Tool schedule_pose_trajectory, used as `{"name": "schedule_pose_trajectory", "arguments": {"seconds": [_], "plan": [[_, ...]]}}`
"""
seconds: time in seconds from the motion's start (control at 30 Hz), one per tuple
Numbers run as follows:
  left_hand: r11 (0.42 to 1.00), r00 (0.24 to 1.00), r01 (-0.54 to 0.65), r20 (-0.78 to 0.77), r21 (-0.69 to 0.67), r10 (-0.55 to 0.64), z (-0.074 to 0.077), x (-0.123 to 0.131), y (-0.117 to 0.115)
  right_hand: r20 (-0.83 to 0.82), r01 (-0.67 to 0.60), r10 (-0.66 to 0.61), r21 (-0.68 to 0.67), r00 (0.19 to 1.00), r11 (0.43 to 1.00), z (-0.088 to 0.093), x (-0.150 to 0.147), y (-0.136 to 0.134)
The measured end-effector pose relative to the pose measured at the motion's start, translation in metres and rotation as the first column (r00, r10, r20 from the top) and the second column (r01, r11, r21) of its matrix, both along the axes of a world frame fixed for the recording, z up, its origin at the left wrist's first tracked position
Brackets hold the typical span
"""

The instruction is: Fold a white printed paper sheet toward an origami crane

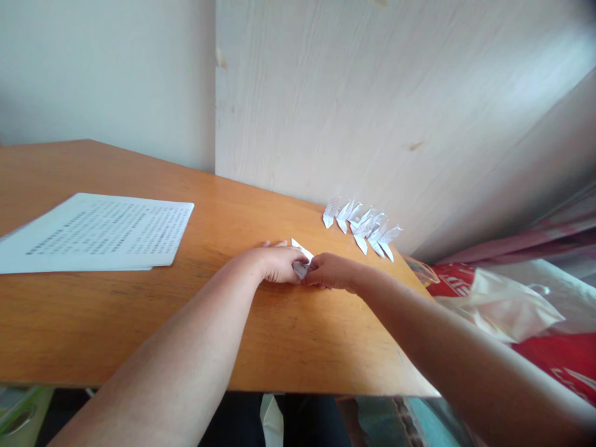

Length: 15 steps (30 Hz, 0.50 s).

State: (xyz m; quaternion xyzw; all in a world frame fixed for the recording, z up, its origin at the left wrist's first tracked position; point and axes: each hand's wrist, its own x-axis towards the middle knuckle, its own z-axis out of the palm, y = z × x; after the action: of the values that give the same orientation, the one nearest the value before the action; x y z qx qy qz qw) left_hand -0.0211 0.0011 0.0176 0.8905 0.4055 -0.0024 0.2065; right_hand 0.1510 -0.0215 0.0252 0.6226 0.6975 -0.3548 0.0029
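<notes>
On the smooth, wood-grained desk (270, 341), a small white folded paper (300, 269) is held between the left hand (282, 264) and the right hand (331, 270), each narrowed upon its edges; being presumably light, crisp and easily torn, it is best gripped along its creases. Beyond, flat printed sheets (114, 233) are stacked at left, and pointed paper pieces (362, 226) are clustered near a pale, grained panel (307, 112)

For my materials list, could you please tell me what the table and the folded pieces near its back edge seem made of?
Table: probably wood or veneer, softly glossy, from its orange-brown grain and sheen. Folded pieces: apparently matte white paper, from their creases.
</notes>
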Motion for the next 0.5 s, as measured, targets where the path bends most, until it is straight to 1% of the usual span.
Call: {"name": "schedule_pose_trajectory", "arguments": {"seconds": [0.1, 0.2, 0.5], "plan": [[1.000, 1.000, -0.028, -0.002, 0.007, 0.028, -0.003, -0.001, 0.002, 0.047, 0.006, -0.005, -0.011, 0.999, 1.000, 0.003, -0.001, 0.003], [1.000, 1.000, -0.020, 0.000, 0.009, 0.020, -0.006, -0.001, 0.003, 0.077, 0.014, -0.012, -0.018, 0.997, 1.000, 0.003, -0.001, 0.006], [1.000, 1.000, -0.025, -0.017, -0.001, 0.025, -0.011, -0.002, 0.009, 0.075, 0.069, -0.067, -0.018, 0.995, 0.997, -0.001, 0.014, 0.008]]}}
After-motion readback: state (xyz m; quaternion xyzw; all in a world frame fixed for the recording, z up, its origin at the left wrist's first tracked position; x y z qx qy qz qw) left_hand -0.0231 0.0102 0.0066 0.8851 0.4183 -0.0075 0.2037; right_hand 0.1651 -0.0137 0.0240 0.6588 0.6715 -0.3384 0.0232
